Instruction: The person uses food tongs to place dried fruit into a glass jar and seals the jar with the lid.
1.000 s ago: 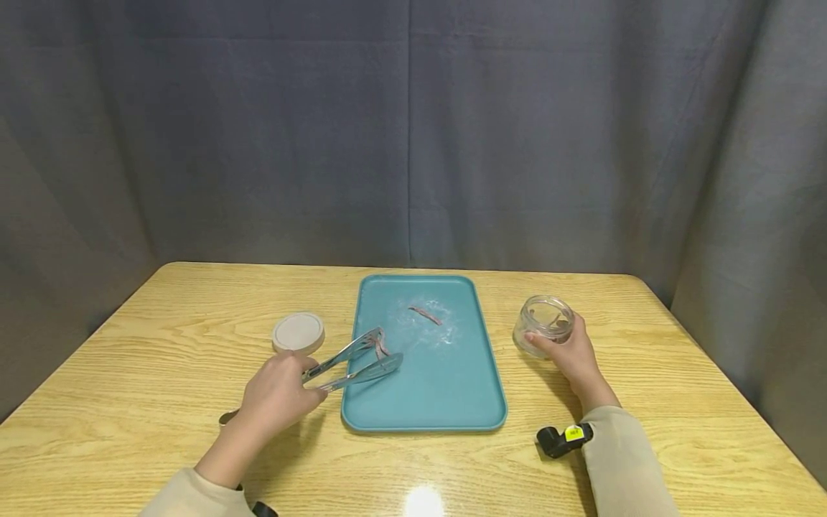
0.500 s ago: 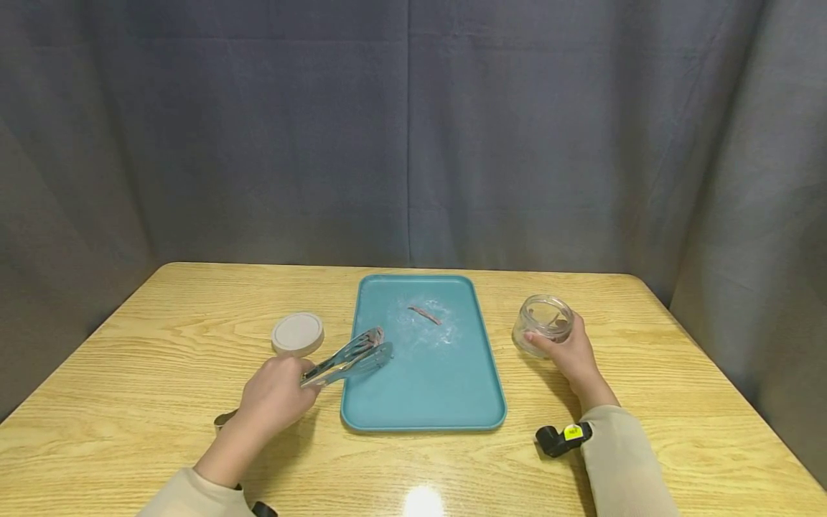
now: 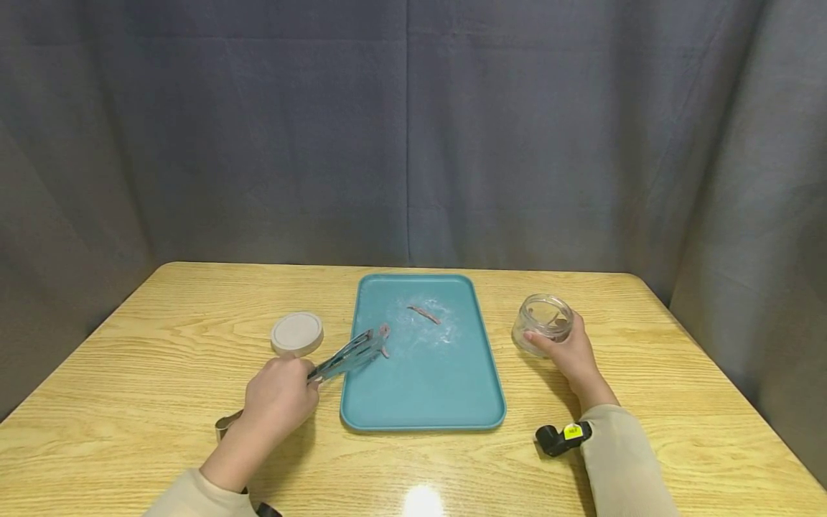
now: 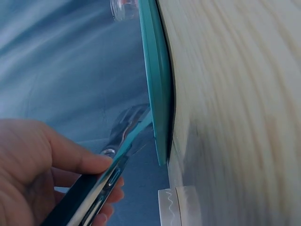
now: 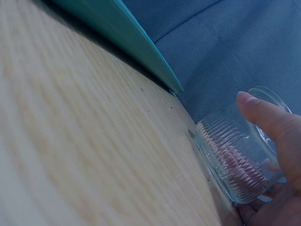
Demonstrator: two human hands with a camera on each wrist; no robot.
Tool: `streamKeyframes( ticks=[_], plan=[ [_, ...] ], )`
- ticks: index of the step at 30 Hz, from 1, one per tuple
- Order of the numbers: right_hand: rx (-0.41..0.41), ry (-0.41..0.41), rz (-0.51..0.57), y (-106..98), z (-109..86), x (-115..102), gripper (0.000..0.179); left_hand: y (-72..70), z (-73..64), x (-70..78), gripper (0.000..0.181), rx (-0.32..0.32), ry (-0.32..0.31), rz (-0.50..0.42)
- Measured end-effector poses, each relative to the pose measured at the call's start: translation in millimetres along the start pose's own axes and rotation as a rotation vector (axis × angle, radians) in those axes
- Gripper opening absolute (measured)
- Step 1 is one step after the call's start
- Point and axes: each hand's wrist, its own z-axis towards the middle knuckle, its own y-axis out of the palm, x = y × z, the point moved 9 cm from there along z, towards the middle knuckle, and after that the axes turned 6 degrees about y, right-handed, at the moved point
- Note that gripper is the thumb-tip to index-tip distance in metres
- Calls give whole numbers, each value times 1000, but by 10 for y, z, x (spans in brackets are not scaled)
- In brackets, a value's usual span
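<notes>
My left hand [image 3: 281, 395] grips metal tongs [image 3: 352, 355] whose broad slotted ends are squeezed together over the left side of the teal tray [image 3: 426, 398]. Bits of a pinkish strip [image 3: 385, 331] poke out at the tips of the tongs; the rest is hidden behind the metal. Farther back on the tray lies another thin reddish strip [image 3: 424, 314] amid white powder. To the right of the tray, my right hand [image 3: 571, 359] holds a glass jar [image 3: 533, 330] without a lid, thumb on its near side. Through the ribbed glass in the right wrist view, pinkish pieces [image 5: 240, 167] show inside.
A round white lid [image 3: 297, 332] lies on the wooden table [image 3: 194, 323] left of the tray, just beyond my left hand. Grey curtains [image 3: 278, 143] hang behind the table and at its sides.
My left hand has squeezed the tongs, bringing their spread ends together around the pinkish strip. The right hand and jar have stayed in place.
</notes>
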Motion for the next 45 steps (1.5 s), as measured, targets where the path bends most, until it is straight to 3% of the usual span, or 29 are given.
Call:
streamKeyframes(
  ticks=[7,15,25,31,38,45],
  plan=[
    [-11,-9,19,2,-4,-13,92,1,13,0,11,44,23,30],
    [-14,0,17,8,-14,-7,92,24,27,-32,14,45,23,18],
    [-15,1,20,11,-12,-2,91,40,46,-128,12,19,-20,-46],
    [-11,-2,20,7,-4,-1,91,2,62,-207,7,54,-40,-82],
    [-9,5,8,5,-1,12,91,-67,144,-281,17,96,-51,-121],
    [-14,13,3,7,-8,5,92,-169,305,-287,14,141,-44,-146]
  ],
)
